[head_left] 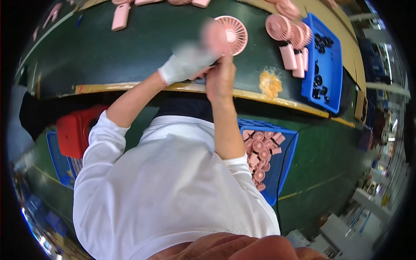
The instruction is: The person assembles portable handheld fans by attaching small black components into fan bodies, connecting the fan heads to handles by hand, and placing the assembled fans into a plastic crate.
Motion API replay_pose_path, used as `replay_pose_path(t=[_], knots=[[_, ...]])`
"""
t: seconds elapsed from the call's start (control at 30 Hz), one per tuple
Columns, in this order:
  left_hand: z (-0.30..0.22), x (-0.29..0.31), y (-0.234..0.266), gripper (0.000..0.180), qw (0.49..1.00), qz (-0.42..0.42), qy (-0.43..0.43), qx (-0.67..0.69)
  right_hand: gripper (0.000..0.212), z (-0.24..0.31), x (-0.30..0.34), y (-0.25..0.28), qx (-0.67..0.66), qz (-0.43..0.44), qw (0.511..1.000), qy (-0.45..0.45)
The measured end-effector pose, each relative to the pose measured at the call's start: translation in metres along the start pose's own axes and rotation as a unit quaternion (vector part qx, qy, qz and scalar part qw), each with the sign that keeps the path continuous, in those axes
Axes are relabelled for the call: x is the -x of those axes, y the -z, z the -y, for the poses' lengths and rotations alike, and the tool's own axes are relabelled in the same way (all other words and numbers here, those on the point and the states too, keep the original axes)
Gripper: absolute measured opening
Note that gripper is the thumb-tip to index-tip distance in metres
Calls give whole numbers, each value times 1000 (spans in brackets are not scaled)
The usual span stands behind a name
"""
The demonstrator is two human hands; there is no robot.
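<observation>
A pink handheld fan point(236, 34) with a round slatted head is between my hands, just above the table's near edge. My left hand point(186, 65), in a white glove, lies around its handle side, and a bit of pink shows beneath the glove. A pink and white blur hides the left fingertips and part of the fan's head. Bare and closed, my right hand point(222, 80) grips the fan just below its head. Whatever is between the right fingers and the handle is hidden.
Several pink fans point(279, 28) are piled at the table's right, beside a blue tray point(307, 82) of small black parts. More pink pieces point(121, 16) lie at the far edge. Below right, a blue crate point(284, 167) holds pink fans; a red stool point(71, 134) is at left.
</observation>
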State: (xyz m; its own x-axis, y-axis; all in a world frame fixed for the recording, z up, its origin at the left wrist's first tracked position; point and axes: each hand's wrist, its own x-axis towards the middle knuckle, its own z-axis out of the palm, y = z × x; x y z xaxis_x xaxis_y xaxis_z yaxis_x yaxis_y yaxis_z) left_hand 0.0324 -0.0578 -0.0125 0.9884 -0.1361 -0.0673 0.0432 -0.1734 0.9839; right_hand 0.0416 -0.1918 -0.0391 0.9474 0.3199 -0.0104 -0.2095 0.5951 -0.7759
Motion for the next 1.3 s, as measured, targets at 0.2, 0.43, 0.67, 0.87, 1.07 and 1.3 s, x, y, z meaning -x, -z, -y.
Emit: replay_pose_path(t=[0.2,0.43,0.67,0.87,1.07,1.3], knots=[[12,-21,-16,52,980,23,19,198,46,18,-19,12,37,-38,995,-83],[23,-24,-6,49,952,97,47,286,30,33,-30,4,248,-76,964,52],[19,-23,-20,41,982,16,-45,184,35,131,-58,45,614,-29,757,222],[10,-25,-24,38,992,22,-40,117,37,160,-80,121,824,-54,495,270],[9,-24,-28,34,994,3,-24,105,39,153,-71,130,855,-85,410,306],[27,-27,-24,42,986,25,-94,138,57,144,-73,123,849,-59,495,174]])
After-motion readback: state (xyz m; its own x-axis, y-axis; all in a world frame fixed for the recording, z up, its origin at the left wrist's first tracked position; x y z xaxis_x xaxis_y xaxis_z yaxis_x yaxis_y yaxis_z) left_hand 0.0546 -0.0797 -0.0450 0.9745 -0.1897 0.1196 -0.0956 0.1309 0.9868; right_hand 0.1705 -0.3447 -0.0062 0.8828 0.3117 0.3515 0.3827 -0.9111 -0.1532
